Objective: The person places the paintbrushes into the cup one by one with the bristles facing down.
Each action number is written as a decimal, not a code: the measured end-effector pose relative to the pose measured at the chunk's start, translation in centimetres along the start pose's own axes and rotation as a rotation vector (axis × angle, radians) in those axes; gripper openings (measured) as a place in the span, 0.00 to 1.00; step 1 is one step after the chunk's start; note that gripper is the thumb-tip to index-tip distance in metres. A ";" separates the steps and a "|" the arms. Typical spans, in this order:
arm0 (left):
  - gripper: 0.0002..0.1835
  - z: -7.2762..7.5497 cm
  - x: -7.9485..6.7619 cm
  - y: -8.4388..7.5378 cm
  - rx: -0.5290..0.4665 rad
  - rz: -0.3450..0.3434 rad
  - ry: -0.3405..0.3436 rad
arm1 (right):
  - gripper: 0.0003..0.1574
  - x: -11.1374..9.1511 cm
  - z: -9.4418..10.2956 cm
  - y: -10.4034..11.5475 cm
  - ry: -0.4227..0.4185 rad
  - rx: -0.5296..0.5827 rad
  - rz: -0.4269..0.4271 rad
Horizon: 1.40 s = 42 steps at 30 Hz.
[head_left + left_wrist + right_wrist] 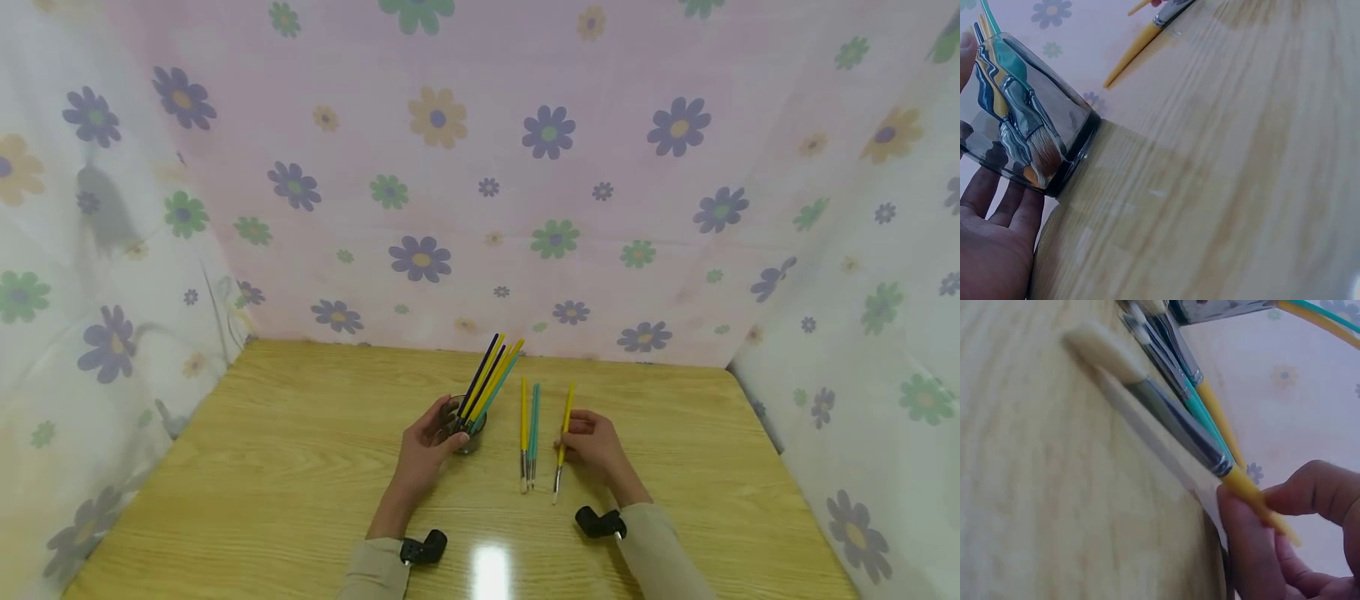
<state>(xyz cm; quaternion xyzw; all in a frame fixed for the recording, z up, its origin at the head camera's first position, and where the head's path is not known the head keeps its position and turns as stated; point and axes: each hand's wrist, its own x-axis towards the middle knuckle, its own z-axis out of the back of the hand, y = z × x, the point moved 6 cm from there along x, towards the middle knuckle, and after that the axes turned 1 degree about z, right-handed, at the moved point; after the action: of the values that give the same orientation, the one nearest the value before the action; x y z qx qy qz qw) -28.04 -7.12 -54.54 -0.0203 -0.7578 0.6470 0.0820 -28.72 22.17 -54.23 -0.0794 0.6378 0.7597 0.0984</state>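
My left hand (426,450) grips a clear glass (1072,134) around its side. Several paintbrushes (491,379) with dark blue, yellow and teal handles lean in it, bristles down at the bottom. A yellow-handled paintbrush (1179,425) is pinched between my right thumb and fingers, its pale bristles toward me. That right hand (596,442) is just right of the brushes on the table. Between the hands lie a yellow paintbrush (523,433) and teal paintbrushes (534,433), side by side, handles pointing away.
The wood-grain table (300,442) carries all of this. A flowered cloth (480,200) hangs along its back and both sides. Black wrist cameras (423,547) sit on both sleeves. A bright light reflection lies on the front of the table.
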 end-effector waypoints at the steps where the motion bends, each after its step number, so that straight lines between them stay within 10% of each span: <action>1: 0.41 0.0 0.0 0.0 0.001 0.003 0.000 | 0.33 -0.1 0.0 -0.1 0.005 0.014 0.002; 13: 0.40 0.1 0.0 0.4 0.004 -0.014 -0.004 | 0.39 -2.6 -2.0 1.7 0.087 0.376 0.087; 22: 0.40 0.2 0.2 0.3 -0.011 -0.022 0.019 | 0.35 -3.2 -3.9 5.0 -0.012 0.554 0.277; 42: 0.39 0.0 0.3 0.2 -0.006 0.001 0.019 | 0.23 -2.3 -7.6 8.7 -0.199 0.567 0.672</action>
<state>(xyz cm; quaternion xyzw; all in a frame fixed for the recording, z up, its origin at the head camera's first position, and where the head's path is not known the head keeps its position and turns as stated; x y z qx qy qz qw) -28.40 -7.05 -54.70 -0.0270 -0.7589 0.6445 0.0889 -28.71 13.08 -46.65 0.2357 0.7985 0.5488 -0.0749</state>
